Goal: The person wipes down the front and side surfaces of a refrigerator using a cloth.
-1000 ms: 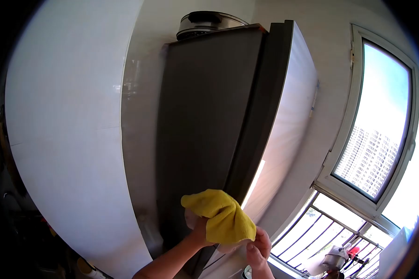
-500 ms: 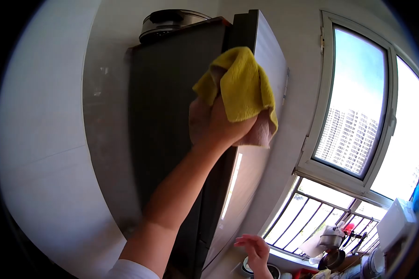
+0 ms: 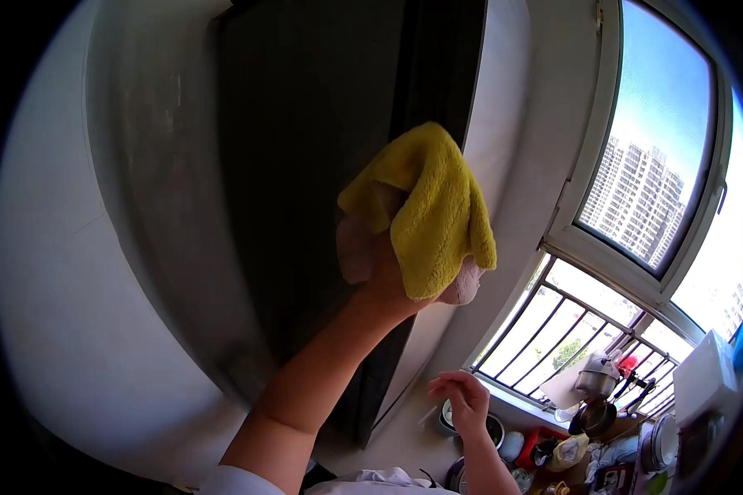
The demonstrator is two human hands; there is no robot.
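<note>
Yellow cloth [image 3: 442, 206], fluffy with a paler pink underside, is held up at the near vertical edge of a tall refrigerator [image 3: 305, 148]. The refrigerator's broad, dark side fills the middle of the view, and its pale front [image 3: 499, 74] is seen at a steep angle to the right. Farther right, a tall window [image 3: 652, 140] is set above a dark metal railing, with high-rise blocks seen through the glass. Near the lower right edge of the view, a white box [image 3: 703, 375], a silver pot [image 3: 596, 381], a dark pan [image 3: 593, 418] and a red container [image 3: 533, 441] are crowded together. The cloth is draped over the left hand [image 3: 386, 279] and gripped by it; the fingers are covered by the folds, so their exact curl cannot be told. Whether the refrigerator is touched by the cloth cannot be told either. Nothing is held by the right hand [image 3: 464, 398], lower down, its fingers loosely bent and partly open. As for progress, no boundary between handled and unhandled surface is shown, so how much is done and how much is left cannot be judged.
</note>
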